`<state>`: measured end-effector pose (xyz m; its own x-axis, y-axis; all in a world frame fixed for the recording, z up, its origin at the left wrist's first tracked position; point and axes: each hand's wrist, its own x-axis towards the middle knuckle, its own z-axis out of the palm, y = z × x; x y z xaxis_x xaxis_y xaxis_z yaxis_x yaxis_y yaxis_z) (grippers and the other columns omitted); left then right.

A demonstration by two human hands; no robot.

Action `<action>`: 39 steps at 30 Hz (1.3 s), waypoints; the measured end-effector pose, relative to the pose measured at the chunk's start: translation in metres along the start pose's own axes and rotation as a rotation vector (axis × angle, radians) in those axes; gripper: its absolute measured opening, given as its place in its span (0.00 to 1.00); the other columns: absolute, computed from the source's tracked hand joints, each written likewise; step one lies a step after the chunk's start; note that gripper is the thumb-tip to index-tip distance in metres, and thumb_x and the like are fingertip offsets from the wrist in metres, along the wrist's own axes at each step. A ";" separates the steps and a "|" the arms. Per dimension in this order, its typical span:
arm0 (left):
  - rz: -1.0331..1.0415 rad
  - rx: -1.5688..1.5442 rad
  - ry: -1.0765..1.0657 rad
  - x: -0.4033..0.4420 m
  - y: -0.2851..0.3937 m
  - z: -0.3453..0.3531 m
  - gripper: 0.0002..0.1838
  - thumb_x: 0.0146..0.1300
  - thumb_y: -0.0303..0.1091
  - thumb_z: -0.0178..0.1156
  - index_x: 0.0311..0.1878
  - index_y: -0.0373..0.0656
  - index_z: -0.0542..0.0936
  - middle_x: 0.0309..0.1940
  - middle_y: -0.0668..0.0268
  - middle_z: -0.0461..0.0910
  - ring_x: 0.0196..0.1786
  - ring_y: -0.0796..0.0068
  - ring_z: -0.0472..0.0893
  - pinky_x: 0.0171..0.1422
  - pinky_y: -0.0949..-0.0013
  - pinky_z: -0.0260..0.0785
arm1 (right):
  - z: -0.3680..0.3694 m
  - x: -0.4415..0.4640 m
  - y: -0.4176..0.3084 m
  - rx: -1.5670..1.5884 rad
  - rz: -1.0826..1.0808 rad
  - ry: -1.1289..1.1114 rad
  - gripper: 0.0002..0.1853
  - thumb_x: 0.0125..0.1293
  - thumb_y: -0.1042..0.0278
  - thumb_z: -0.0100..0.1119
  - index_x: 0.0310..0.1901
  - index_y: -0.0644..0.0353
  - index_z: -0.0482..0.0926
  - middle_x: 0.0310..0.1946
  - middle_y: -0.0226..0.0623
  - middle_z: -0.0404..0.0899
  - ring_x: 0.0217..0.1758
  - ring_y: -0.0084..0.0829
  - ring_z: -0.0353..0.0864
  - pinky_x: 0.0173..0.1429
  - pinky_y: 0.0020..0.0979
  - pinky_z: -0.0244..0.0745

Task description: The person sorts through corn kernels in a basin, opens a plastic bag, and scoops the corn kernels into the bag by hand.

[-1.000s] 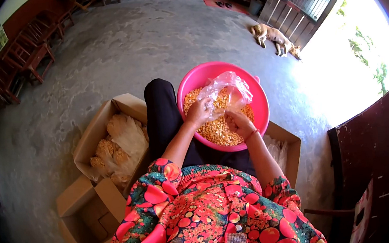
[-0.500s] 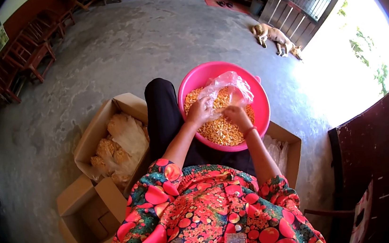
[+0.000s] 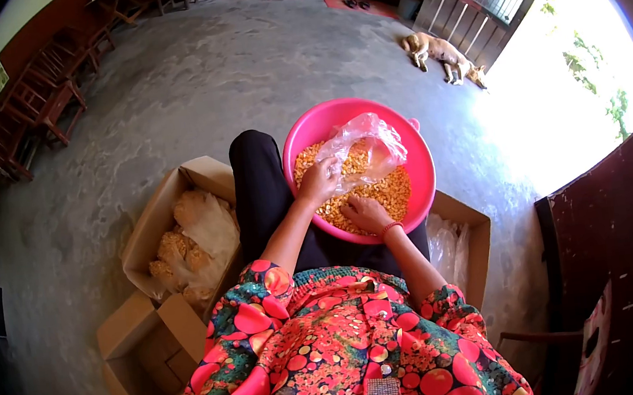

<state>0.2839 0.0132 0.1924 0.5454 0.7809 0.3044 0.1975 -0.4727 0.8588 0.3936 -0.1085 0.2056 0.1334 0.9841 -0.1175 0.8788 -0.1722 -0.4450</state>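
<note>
A pink plastic basin (image 3: 424, 178) rests on my lap, with a layer of orange-yellow corn kernels (image 3: 393, 189) inside. My left hand (image 3: 319, 182) pinches the edge of a clear plastic bag (image 3: 362, 132), whose mouth spreads over the far part of the corn. Some kernels show through or within the bag; which, I cannot tell. Down in the corn at the near side of the basin is my right hand (image 3: 368, 214), fingers curled in among the kernels and the tips hidden. A red bracelet (image 3: 391, 227) circles that wrist.
Left of my leg, a cardboard box (image 3: 140, 243) holds filled plastic bags (image 3: 183, 250). A second open box (image 3: 125, 325) stands nearer me. Clear bags (image 3: 448, 241) lie in a box (image 3: 478, 234) at my right. A dog (image 3: 440, 53) lies by the doorway; wooden chairs (image 3: 52, 102) line the left wall.
My right hand has left the bag's edge and moved down and left into the corn. The left hand still holds the bag. The view has shifted slightly.
</note>
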 end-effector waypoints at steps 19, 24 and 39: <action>-0.050 0.014 -0.055 -0.001 0.003 -0.003 0.14 0.51 0.29 0.55 0.43 0.37 0.75 0.39 0.55 0.77 0.42 0.65 0.77 0.46 0.69 0.68 | -0.028 -0.011 0.005 1.197 0.333 -0.083 0.11 0.62 0.62 0.44 0.33 0.60 0.72 0.19 0.26 0.68 0.17 0.16 0.65 0.16 0.17 0.59; -0.031 -0.001 -0.051 -0.002 0.007 -0.004 0.14 0.52 0.28 0.54 0.43 0.37 0.75 0.39 0.55 0.77 0.42 0.65 0.77 0.46 0.69 0.68 | -0.021 -0.009 0.014 1.207 0.346 -0.141 0.10 0.61 0.61 0.46 0.32 0.58 0.72 0.15 0.22 0.61 0.13 0.13 0.56 0.14 0.17 0.51; 0.056 -0.011 0.022 -0.002 0.000 0.001 0.13 0.52 0.31 0.52 0.41 0.39 0.76 0.35 0.54 0.77 0.37 0.60 0.78 0.42 0.64 0.69 | -0.020 -0.009 0.021 1.380 0.397 -0.213 0.09 0.61 0.66 0.46 0.39 0.60 0.71 0.18 0.25 0.63 0.11 0.14 0.53 0.12 0.17 0.47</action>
<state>0.2836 0.0117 0.1913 0.5375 0.7623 0.3605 0.1581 -0.5110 0.8449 0.4198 -0.1204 0.2148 0.0814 0.8586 -0.5062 -0.3477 -0.4515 -0.8217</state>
